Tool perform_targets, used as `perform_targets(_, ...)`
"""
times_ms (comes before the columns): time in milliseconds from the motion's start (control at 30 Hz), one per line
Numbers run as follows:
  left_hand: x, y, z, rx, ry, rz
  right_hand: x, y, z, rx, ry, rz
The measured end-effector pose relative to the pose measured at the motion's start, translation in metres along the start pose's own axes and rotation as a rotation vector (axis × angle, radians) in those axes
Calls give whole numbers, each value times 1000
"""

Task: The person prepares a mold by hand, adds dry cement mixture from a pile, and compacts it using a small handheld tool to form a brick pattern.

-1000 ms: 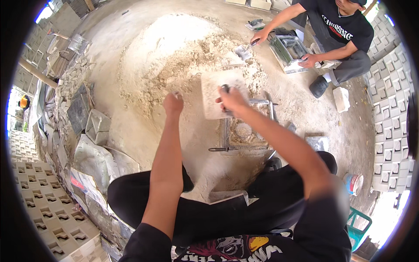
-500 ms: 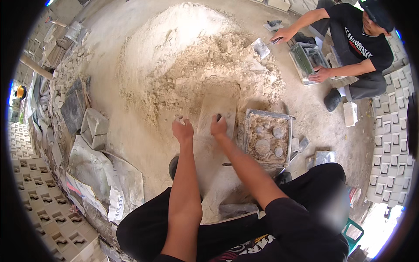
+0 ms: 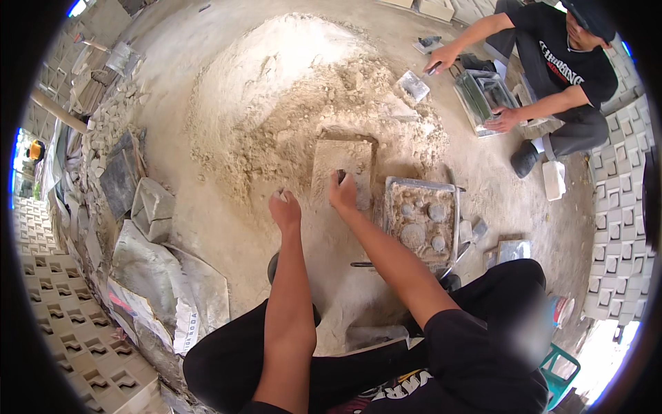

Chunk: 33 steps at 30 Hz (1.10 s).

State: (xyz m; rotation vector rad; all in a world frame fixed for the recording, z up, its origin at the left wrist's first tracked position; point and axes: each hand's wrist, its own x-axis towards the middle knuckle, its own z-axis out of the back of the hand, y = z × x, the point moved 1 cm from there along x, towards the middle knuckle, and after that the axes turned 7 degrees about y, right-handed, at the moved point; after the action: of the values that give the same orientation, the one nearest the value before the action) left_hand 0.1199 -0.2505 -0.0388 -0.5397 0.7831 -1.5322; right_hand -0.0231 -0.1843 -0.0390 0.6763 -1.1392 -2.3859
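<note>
We are seeing a powder heap [image 3: 276,90]; at its front right a mould [image 3: 420,184] is lying, at its front edge a dusty board [image 3: 334,156]. Before it, our left hand [image 3: 285,209] is curling, open or closed we cannot tell; our right hand [image 3: 343,194] is gripping the board's dark handle [image 3: 340,176].

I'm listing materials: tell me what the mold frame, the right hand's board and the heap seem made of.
Mold frame: probably metal, dull grey, with thin straight rims.
Board: wood or metal, can't tell; pale powder hides its finish.
Heap: matte mineral powder, perhaps sand or cement, judging by loose grains and crumbly lumps.
</note>
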Motion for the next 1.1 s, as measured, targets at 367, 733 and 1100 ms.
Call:
perform_targets(367, -37, -56, -35, -518, 495, 104, -94, 32, 135, 76, -2, 172)
perform_targets(733, -131, -98, -87, -301, 784, -204, -103, -31, 361, -370, 300, 401)
perform_targets(1100, -207, -160, -115, -162, 973, -280, -121, -80, 408, -730, 355, 383)
